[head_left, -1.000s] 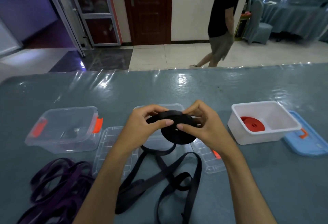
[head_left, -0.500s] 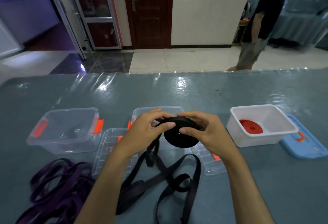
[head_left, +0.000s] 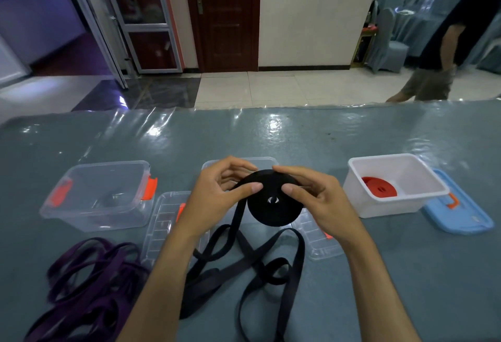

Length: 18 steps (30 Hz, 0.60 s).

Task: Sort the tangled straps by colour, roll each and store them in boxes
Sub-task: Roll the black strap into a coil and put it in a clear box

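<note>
A partly rolled black strap roll (head_left: 273,206) is held above the table between both hands. My left hand (head_left: 217,195) pinches its upper left edge, and my right hand (head_left: 314,198) grips its right side, thumb on the face. The loose black strap tail (head_left: 260,265) hangs from the roll and lies looped on the table. Purple straps (head_left: 86,276) lie tangled at the lower left. A rolled red strap (head_left: 379,190) sits in the white box (head_left: 423,184). A clear middle box (head_left: 211,165) stands behind my hands, mostly hidden.
An empty clear box with orange clips (head_left: 105,195) stands at the left, a clear lid (head_left: 165,222) beside it and another clear lid (head_left: 317,238) under my right wrist. A blue lid (head_left: 461,214) lies right of the white box. A person (head_left: 439,51) walks beyond the table's far edge.
Both hands keep the roll, which has turned slightly and faces me more; my fingers have shifted round its rim. The person in the background has walked to the right.
</note>
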{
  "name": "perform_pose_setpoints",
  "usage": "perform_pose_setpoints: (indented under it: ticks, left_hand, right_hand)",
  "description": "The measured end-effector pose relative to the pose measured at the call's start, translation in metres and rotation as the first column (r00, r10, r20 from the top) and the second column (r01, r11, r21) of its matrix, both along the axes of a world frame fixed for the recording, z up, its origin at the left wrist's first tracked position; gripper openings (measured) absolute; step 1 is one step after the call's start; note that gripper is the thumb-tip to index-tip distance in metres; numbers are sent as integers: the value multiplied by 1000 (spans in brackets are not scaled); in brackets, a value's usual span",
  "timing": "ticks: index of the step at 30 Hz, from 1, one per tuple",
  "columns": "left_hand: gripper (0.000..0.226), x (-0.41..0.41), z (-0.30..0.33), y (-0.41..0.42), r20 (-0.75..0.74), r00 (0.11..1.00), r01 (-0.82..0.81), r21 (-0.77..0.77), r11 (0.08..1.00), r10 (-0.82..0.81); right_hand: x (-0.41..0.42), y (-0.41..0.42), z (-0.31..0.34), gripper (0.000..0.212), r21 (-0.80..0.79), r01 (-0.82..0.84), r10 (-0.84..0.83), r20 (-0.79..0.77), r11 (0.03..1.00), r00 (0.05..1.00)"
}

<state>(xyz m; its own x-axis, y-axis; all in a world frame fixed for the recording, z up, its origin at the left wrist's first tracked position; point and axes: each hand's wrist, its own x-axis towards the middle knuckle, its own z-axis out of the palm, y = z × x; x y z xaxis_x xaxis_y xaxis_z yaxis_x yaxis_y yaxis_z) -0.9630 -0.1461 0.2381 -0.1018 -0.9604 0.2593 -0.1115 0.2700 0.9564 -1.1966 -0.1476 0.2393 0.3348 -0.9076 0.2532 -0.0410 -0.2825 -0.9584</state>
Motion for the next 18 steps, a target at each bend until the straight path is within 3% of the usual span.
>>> perform_pose_setpoints:
  ticks: [4, 8, 13, 18]
  left_hand:
    - [26, -5, -3, 5, 21, 1000, 18, -3, 1000, -18]
    - [25, -10, -5, 12, 93, 995, 25, -7, 1000, -24]
    - [72, 10, -31, 10, 354, 929, 58, 142, 988, -106]
    - [75, 6, -60, 8, 330, 933, 76, 218, 973, -147]
  right_hand:
    - [1, 2, -1, 32, 111, -60, 64, -37, 992, 997]
    - [6, 6, -5, 35, 69, -2, 5, -46, 998, 999]
    - [0, 8, -7, 35, -13, 125, -125, -25, 992, 992]
    - [-5, 10, -6, 35, 17, 212, -212, 49, 977, 976]
